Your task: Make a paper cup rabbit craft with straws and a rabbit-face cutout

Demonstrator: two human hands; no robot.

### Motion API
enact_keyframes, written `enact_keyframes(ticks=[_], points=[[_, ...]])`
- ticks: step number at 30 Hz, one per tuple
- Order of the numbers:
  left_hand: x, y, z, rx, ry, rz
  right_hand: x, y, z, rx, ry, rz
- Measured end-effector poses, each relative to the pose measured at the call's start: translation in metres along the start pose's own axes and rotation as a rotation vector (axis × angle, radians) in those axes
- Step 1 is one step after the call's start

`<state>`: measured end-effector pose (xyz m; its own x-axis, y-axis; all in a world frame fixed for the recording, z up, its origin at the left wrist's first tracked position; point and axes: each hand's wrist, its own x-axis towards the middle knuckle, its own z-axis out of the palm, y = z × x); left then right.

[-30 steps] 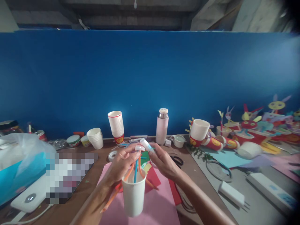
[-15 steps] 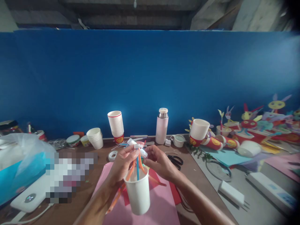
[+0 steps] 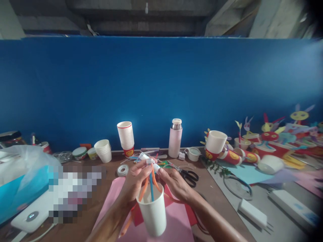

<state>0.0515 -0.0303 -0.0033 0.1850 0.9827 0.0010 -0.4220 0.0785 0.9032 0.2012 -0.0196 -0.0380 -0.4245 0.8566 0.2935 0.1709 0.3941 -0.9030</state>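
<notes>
Head view: your left hand [image 3: 135, 184] and right hand [image 3: 173, 184] sit close together above a white paper cup [image 3: 152, 215], both grips pinched together on a small white piece [image 3: 150, 161]. It caps blue and orange straws [image 3: 151, 184], whose long axes run down into the cup, leaning slightly. The cup tilts below the grips, nearer your left hand. Compared with a second ago, your hands have closed in around the white piece and the cup sits further right. Black-handled scissors [image 3: 189, 178] lie just beside your right hand on the bench [image 3: 212, 205].
</notes>
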Motion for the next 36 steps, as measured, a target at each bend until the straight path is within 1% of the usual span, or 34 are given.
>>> enact_keyframes(ticks=[2,3,6,8,12,14,17,20,23,24,27,28,29,33,36], points=[[0.001,0.001,-0.001,0.016,-0.009,0.014,0.001,0.003,-0.003,-0.020,-0.009,-0.002],[0.002,0.001,-0.003,0.030,-0.023,0.020,0.002,0.003,-0.005,-0.056,0.007,-0.004],[0.002,0.001,-0.006,0.072,-0.069,0.031,0.002,0.002,-0.008,-0.174,0.111,-0.015],[0.001,0.000,-0.005,0.094,-0.074,0.045,0.002,0.000,-0.007,-0.189,0.117,-0.030],[-0.001,-0.003,0.002,0.153,-0.102,0.022,0.002,-0.003,-0.006,-0.130,0.024,-0.060],[0.000,-0.003,0.003,0.213,-0.129,0.044,0.002,-0.004,-0.011,-0.121,-0.026,-0.045],[0.001,-0.001,0.000,0.364,-0.218,0.102,0.001,-0.008,-0.024,-0.154,-0.114,-0.001],[0.002,0.000,-0.006,0.470,-0.279,0.101,-0.002,-0.013,-0.039,-0.203,-0.162,0.016],[0.003,-0.002,-0.011,0.503,-0.314,0.074,-0.002,-0.013,-0.052,-0.126,-0.255,0.056],[0.004,-0.004,-0.012,0.512,-0.334,0.066,-0.001,-0.011,-0.056,-0.091,-0.228,0.079],[0.003,-0.011,-0.010,0.566,-0.429,0.046,0.005,-0.005,-0.061,-0.044,0.024,0.127],[0.003,-0.013,-0.008,0.593,-0.467,0.038,0.007,-0.004,-0.061,-0.058,0.083,0.131],[0.002,-0.016,-0.006,0.619,-0.501,0.023,0.009,-0.005,-0.060,-0.089,0.106,0.126],[-0.001,-0.024,0.000,0.701,-0.576,-0.053,0.013,-0.012,-0.050,-0.342,0.012,0.075],[-0.001,-0.024,0.002,0.703,-0.604,-0.071,0.011,-0.016,-0.046,-0.455,-0.004,0.063]])
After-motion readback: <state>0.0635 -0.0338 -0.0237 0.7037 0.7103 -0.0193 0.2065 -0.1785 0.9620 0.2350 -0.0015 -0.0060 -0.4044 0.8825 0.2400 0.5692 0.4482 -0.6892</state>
